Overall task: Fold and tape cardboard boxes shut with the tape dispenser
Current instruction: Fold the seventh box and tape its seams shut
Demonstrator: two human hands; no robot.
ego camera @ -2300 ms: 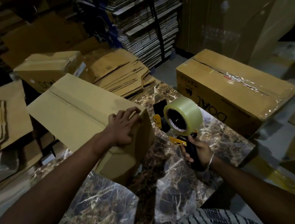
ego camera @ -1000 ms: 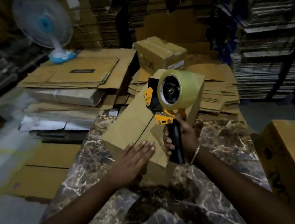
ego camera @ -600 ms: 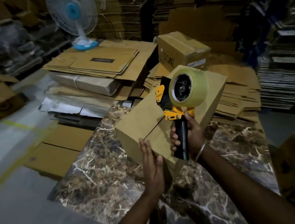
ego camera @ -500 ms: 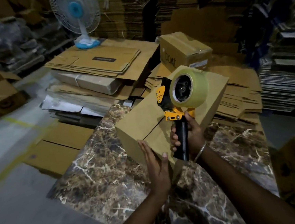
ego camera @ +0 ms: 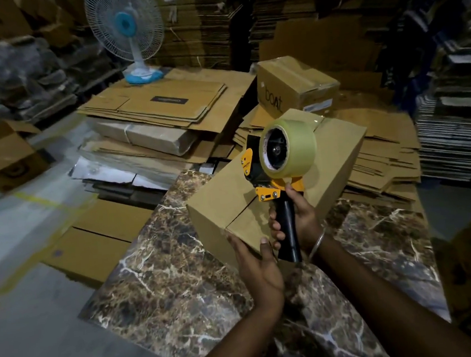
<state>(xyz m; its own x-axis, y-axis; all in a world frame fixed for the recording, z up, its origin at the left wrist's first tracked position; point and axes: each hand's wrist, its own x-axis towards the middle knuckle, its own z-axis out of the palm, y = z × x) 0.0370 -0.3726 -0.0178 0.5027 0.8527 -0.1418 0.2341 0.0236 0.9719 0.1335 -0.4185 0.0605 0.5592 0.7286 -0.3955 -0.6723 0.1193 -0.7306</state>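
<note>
1. Cardboard box sat on the marble-patterned table, its top flaps folded down so that they met along a centre seam running away from the person; no tape showed on the near stretch of that seam.
2. Left hand cupped the box's near corner, palm against the near end face and thumb hooked over the top edge, so it braced the box rather than gripping it.
3. Right hand was wrapped tight round the black handle of the tape dispenser, holding it upright above the box with the roll of clear tape facing the camera; the blade end looked to be off the cardboard.
4. The step in hand appeared to be starting the strip, and it would go best if the tape's free end were laid down on the near end face, below the seam, before the pull across the top.
5. The left thumb lay close to the seam's near end, so it would need to slide aside or risk being taped over.
6. Steady downward pressure and a straight line along the seam should keep both flaps flat and caught evenly.
7. Beyond the table lay flattened cartons, a taped box and a standing fan.
</note>
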